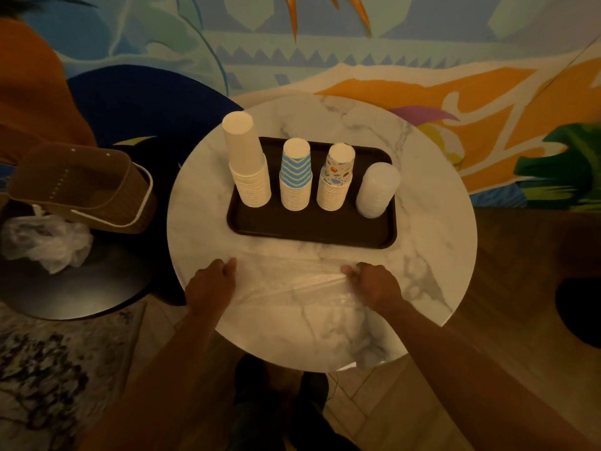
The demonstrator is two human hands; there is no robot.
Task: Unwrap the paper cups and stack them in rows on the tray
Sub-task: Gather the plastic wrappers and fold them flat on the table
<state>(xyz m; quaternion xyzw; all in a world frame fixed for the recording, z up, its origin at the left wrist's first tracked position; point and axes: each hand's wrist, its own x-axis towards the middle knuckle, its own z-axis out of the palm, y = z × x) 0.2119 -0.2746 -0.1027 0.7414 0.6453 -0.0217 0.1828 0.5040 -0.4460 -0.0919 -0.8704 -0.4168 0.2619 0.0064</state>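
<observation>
A dark tray (312, 232) lies on the round marble table (432, 229). In a row on it stand a tall stack of plain white cups (247, 164), a blue chevron stack (296, 177), a stack with small coloured prints (336, 179) and a translucent plastic stack (377, 190), all upside down. In front of the tray a clear plastic wrapper (292, 284) lies spread on the table. My left hand (213, 281) pinches its left edge and my right hand (374, 283) pinches its right edge, pulling it flat between them.
A dark low side table (81, 288) at the left carries a brown woven basket (84, 187) and a crumpled clear plastic bag (45, 240). A painted wall rises behind the marble table. A patterned rug (42, 379) covers the floor at the lower left.
</observation>
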